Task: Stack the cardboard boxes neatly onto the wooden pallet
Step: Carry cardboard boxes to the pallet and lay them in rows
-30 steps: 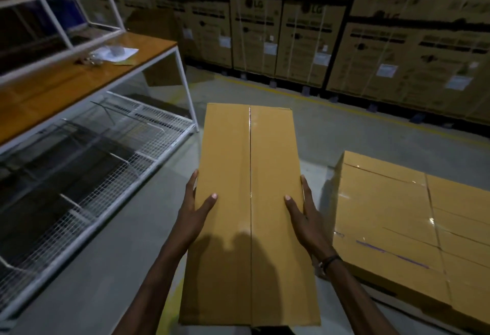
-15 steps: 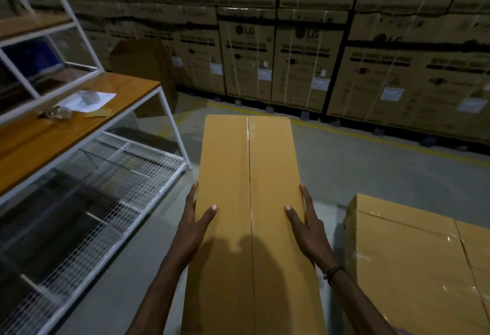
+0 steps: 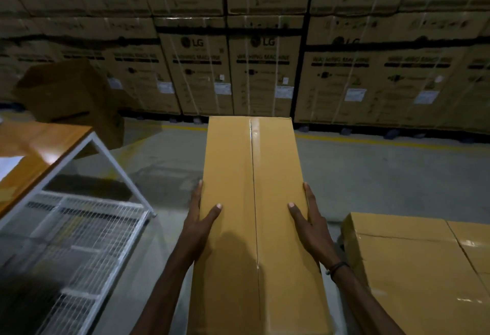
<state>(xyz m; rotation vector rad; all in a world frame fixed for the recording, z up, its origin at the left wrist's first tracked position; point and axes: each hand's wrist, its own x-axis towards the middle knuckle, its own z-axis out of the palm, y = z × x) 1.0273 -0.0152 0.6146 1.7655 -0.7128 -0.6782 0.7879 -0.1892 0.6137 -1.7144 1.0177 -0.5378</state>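
I carry a long taped cardboard box [image 3: 254, 170] lengthwise in front of me, above the floor. My left hand [image 3: 197, 228] grips its left edge, thumb on top and fingers down the side. On the opposite edge my right hand [image 3: 310, 228], with a dark wristband, holds it the same way. A block of stacked cardboard boxes [image 3: 413, 268] lies at the lower right, close beside the carried box. The wooden pallet is not visible.
A wooden-topped table [image 3: 39, 143] with a white frame and a wire mesh shelf [image 3: 79, 241] stands at the left. Large washing-machine cartons [image 3: 265, 74] wall off the back behind a yellow floor line [image 3: 384, 142]. A loose brown carton [image 3: 69, 90] sits behind the table.
My view has lifted and swung toward the carton wall. The table has slid left and the stacked boxes lower right. Both hands keep the same hold on the box.
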